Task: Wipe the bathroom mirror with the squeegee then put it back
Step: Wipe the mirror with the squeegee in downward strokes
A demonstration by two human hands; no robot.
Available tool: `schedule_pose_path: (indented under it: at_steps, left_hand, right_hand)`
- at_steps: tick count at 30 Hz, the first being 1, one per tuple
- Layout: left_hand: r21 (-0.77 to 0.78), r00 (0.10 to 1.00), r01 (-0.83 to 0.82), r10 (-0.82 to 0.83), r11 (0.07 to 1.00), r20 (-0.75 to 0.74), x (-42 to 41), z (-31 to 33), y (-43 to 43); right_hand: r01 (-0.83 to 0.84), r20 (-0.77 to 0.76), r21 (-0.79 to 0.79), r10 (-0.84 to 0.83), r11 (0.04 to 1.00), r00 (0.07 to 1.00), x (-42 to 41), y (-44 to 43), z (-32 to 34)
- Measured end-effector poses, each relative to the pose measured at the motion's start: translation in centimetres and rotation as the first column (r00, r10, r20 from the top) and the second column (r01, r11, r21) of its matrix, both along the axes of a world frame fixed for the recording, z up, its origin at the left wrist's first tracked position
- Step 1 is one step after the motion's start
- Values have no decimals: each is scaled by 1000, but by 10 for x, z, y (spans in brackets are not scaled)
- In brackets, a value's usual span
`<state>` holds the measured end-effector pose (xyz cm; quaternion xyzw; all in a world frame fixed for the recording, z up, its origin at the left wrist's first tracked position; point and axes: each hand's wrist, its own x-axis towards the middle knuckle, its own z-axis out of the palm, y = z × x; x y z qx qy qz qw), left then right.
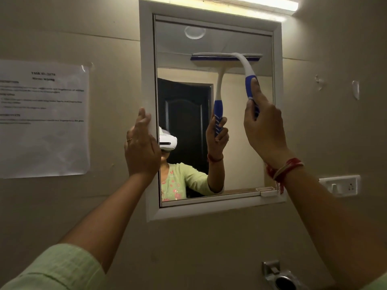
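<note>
the squeegee is up against the mirror, in the upper right of the frame. its blade lies level across the top right part of the glass, touching it, just below the upper edge. a curved white neck runs down from the blade to a blue grip. the right hand is wrapped round that grip, fingers curled and thumb laid along the blue part. a red and pale thread band sits on that wrist.

the left hand rests on the left side of the white frame, fingers fairly straight and pointing up, holding nothing. there is a ring on one finger. a pale green sleeve shows at the lower left corner.

the glass reflects the squeegee and the hand holding it, a dark door, a round ceiling fitting, and the person in a green top with a white headset. a small white tray sits at the mirror's lower right corner.

a lit tube light runs along the top of the frame. the wall is plain beige. a printed sheet is stuck on it at the left, its text too blurred to read. a white switch plate is at the right, and a metal fitting is at the bottom right.
</note>
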<state>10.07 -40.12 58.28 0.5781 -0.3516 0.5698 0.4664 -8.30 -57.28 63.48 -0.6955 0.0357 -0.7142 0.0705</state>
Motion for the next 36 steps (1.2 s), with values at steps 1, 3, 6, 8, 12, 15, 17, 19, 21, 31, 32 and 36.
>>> schedule_pose_path:
  at_steps: [1, 3, 6, 8, 12, 15, 17, 19, 21, 31, 32, 36]
  left_hand:
    - [-3, 1000, -4, 4, 1000, -4, 0, 0, 0]
    - [-6, 1000, -18, 18, 1000, -10, -1, 0, 0]
    - [-6, 999, -37, 37, 999, -10, -3, 0, 0]
    - [-9, 999, -48, 48, 999, -12, -2, 0, -1]
    - [-16, 999, -53, 53, 998, -1, 0, 0, -1]
    - [-24, 998, -63, 62, 998, -14, 0, 0, -2]
    - [-28, 998, -68, 67, 997, -20, 0, 0, -2]
    - [-28, 997, -72, 71, 997, -21, 0, 1, -2]
    - [-25, 997, -70, 70, 997, -15, -1, 0, -2]
    - [-31, 998, -70, 70, 997, 3, -7, 1, -2]
    - [-31, 998, -68, 68, 997, 5, -7, 1, -2]
    - [-35, 998, -69, 69, 997, 1, -5, 1, -3]
  right_hand:
    - [3, -4, 1, -3, 1000, 1000, 0, 0, -5]
    - [11, -13, 4, -11, 1000, 1000, -1, 1, -16]
    - [12, -26, 14, -11, 1000, 1000, -3, 2, -32]
    - [6, -24, 18, -6, 1000, 1000, -3, 2, -41]
    - [2, -32, 16, -2, 1000, 999, -4, 1, -61]
    - [-12, -44, 24, 13, 1000, 999, -7, 0, -75]
    - [-10, -54, 35, 12, 999, 998, -8, -1, -85]
    - [-13, -66, 46, 17, 999, 998, -8, 0, -97]
    - [-23, -75, 53, 27, 998, 997, -9, 1, -107]
    - [-51, -119, 89, 61, 995, 991, -18, 1, -149]
    - [-56, -121, 95, 67, 994, 990, -19, 2, -153]
    - [-82, -135, 116, 97, 990, 986, -19, 7, -171]
